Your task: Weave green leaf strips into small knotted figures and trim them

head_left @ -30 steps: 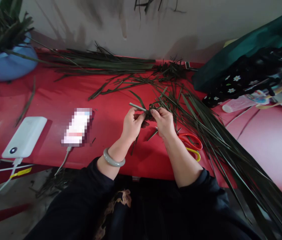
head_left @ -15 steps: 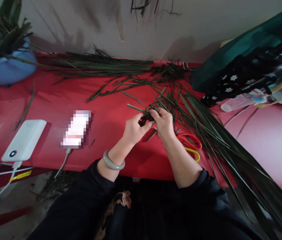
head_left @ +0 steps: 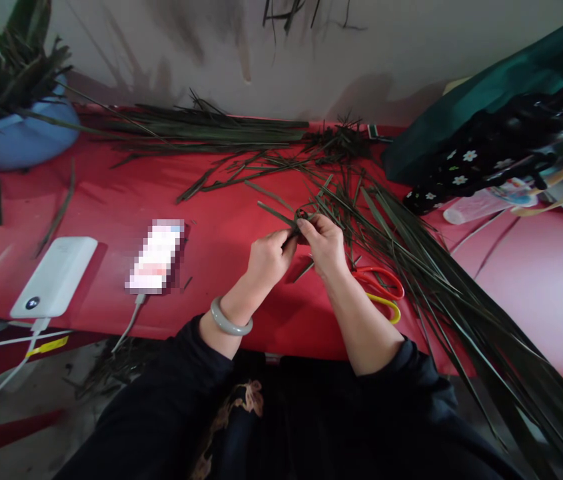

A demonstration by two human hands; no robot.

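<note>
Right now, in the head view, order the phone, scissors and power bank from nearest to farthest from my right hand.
From your right hand:
1. Scissors, to its lower right.
2. Phone, left, beyond your left hand.
3. Power bank, left of the phone.

A black top (head_left: 306, 413), dark sleeves (head_left: 406, 400) ending on the forearms (head_left: 356, 310), a smooth, pale grey bangle (head_left: 230, 327) circling the left one, pinkish-tan floral trim (head_left: 254, 398) in front.

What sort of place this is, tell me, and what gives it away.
Probably a makeshift craft workspace: long leaf strips lie across a red table, and red and yellow scissor handles show among them.
</note>
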